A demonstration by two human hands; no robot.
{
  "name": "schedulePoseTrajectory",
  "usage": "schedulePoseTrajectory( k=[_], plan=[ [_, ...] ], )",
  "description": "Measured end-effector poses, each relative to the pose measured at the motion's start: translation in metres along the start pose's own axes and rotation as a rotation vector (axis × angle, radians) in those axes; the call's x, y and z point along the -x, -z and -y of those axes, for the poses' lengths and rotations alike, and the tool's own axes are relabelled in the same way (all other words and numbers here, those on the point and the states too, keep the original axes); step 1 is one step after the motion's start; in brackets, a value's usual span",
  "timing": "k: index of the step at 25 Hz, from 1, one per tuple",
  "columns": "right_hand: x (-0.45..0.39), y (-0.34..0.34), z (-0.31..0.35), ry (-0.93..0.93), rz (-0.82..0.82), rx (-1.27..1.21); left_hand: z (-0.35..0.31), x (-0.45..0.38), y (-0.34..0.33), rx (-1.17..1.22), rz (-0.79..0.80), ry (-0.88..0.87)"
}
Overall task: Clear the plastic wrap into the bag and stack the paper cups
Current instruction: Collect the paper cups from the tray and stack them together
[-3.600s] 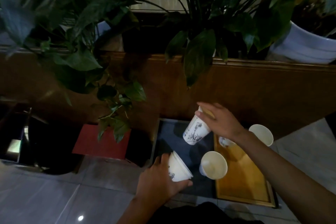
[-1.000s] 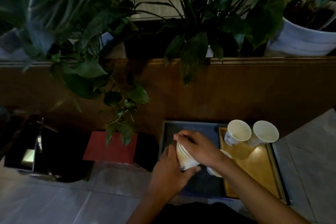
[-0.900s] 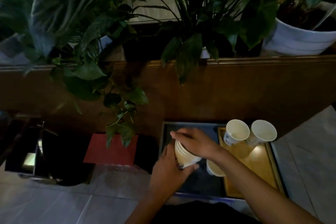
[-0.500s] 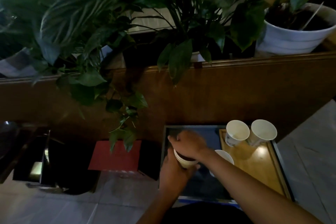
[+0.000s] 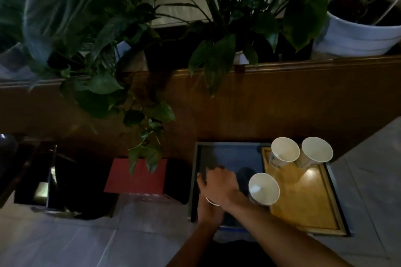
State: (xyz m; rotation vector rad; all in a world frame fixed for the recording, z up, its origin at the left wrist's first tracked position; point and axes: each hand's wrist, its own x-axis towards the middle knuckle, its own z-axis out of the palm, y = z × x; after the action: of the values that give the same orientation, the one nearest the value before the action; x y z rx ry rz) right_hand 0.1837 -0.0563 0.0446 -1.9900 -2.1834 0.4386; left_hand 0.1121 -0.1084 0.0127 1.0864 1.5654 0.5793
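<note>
Sitting at the far left on the floor, a dark open bin (image 5: pixel 39 176) is probably the bag meant for the plastic wrap, though it is too dim to tell, and no wrap shows anywhere. Next comes a red box (image 5: pixel 136 176) under trailing leaves (image 5: pixel 143 151). Further right, on the dark tray (image 5: pixel 230 154), the left hand (image 5: pixel 209 209) wraps around the side of a cup stack (image 5: pixel 211 201), steadying it from below, while the right hand (image 5: pixel 219 182) covers its top, fingers curled over the rim, likely pressing the cups together; only a sliver of white rim shows between them. Just beside the right wrist stands a single cup (image 5: pixel 263 188), upright and within easy reach. Two more cups (image 5: pixel 300 151) stand touching at the back of the wooden tray (image 5: pixel 303 206).
</note>
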Motion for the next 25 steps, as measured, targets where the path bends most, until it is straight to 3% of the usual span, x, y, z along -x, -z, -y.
schedulePoseTrajectory(
  k=[2,3,5,8,10,15,21,25],
  plan=[
    [0.001,-0.009,-0.004,-0.039,0.013,0.007,0.005,-0.009,0.003,-0.101,-0.118,-0.072],
    [0.0,-0.013,-0.007,-0.055,0.03,-0.003,0.01,-0.004,-0.001,-0.13,-0.034,0.02],
    [-0.005,-0.018,-0.011,-0.087,0.059,-0.017,0.02,-0.002,-0.001,-0.318,-0.018,-0.046],
    [-0.014,-0.021,-0.013,-0.113,0.103,-0.065,0.036,-0.005,0.0,-0.158,0.0,0.063],
    [-0.019,-0.022,-0.013,-0.121,0.131,-0.087,0.037,-0.012,-0.001,-0.2,0.036,0.094],
    [-0.023,-0.032,-0.025,-0.001,0.177,0.12,0.042,-0.022,0.004,-0.134,0.031,0.106],
    [-0.028,-0.039,-0.026,0.087,0.246,0.25,0.029,-0.014,0.021,-0.203,0.092,-0.033],
    [-0.03,-0.047,-0.025,-0.051,0.181,0.111,0.013,-0.009,0.028,-0.46,-0.053,-0.322]
  ],
)
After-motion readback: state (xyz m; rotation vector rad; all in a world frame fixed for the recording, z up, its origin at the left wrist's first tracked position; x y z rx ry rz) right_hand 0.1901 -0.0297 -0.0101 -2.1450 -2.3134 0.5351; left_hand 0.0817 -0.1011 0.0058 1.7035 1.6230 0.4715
